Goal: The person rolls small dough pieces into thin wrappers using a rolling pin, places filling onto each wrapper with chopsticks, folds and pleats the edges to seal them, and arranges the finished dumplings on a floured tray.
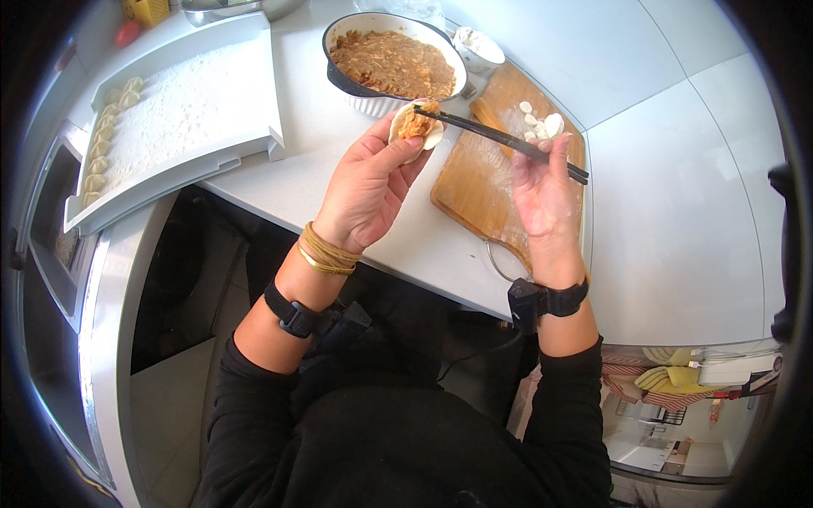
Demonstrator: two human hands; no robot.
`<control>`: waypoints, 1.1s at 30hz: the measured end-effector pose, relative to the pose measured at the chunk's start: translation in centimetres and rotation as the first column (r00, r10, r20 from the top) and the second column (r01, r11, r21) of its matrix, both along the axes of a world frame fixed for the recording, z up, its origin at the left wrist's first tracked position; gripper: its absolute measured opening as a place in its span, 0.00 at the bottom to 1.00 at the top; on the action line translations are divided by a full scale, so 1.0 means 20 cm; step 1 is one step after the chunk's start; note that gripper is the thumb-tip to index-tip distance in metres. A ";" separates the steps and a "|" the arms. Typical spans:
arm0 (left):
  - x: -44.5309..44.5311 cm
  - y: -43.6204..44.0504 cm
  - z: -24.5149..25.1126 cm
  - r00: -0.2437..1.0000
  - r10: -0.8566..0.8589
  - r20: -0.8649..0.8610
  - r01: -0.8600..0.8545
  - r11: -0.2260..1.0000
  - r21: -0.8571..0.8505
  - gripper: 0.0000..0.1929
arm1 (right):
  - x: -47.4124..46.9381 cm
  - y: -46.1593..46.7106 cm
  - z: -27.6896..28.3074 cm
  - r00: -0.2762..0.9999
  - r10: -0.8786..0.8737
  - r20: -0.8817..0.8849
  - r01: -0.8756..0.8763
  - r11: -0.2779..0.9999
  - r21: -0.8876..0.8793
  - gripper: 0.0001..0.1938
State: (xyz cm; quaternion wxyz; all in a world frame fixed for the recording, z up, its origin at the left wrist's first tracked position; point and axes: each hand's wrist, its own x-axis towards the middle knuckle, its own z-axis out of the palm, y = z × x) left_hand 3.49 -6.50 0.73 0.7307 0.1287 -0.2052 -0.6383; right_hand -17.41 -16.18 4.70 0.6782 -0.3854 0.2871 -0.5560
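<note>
A round dumpling wrapper (434, 138) with orange-brown filling (416, 124) on it is held between the thumb and fingers of my left hand (371, 181). In my right hand (543, 190) is a pair of black chopsticks (489, 132), whose tips touch the filling. Just behind my left hand stands an oval white pot with a dark rim (357, 81), holding a mass of minced filling (394, 62). Beneath my right hand lies a wooden cutting board (470, 178) dusted with flour; small dough pieces (540, 126) and a wooden rolling pin (489, 120), partly hidden by the chopsticks, rest on it.
A white floured tray (190, 111) at the left holds a row of folded dumplings (100, 149) along its left side. A small flour bowl (479, 51) stands right of the pot. A metal bowl (238, 9) is at the back. The tiled wall (667, 190) bounds the right side.
</note>
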 end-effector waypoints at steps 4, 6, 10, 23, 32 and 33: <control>0.01 0.01 0.01 1.000 -0.012 -0.018 0.011 1.000 -0.018 0.19 | 0.01 -0.02 0.01 1.000 0.011 0.029 -0.011 1.000 -0.011 0.17; 0.02 0.01 0.01 1.000 -0.007 -0.022 0.006 0.999 -0.034 0.19 | 0.01 -0.03 0.01 1.000 -0.014 0.023 0.014 1.000 -0.005 0.17; 0.03 0.01 0.01 1.000 -0.006 -0.027 0.006 1.000 -0.013 0.19 | 0.03 -0.03 0.00 0.999 -0.035 0.030 0.036 0.999 -0.010 0.17; 0.04 0.01 -0.01 0.999 -0.027 -0.027 0.027 1.000 -0.008 0.24 | 0.04 -0.08 -0.02 0.996 -0.032 0.084 0.034 0.999 -0.023 0.17; 0.03 -0.01 -0.02 0.999 0.047 -0.005 -0.047 0.997 0.055 0.21 | 0.05 -0.04 -0.01 1.000 0.017 -0.007 -0.018 0.994 -0.104 0.18; 0.03 -0.02 -0.01 0.997 0.070 0.025 -0.071 0.996 0.054 0.21 | 0.06 -0.02 -0.01 0.999 0.029 -0.030 -0.033 0.992 -0.121 0.18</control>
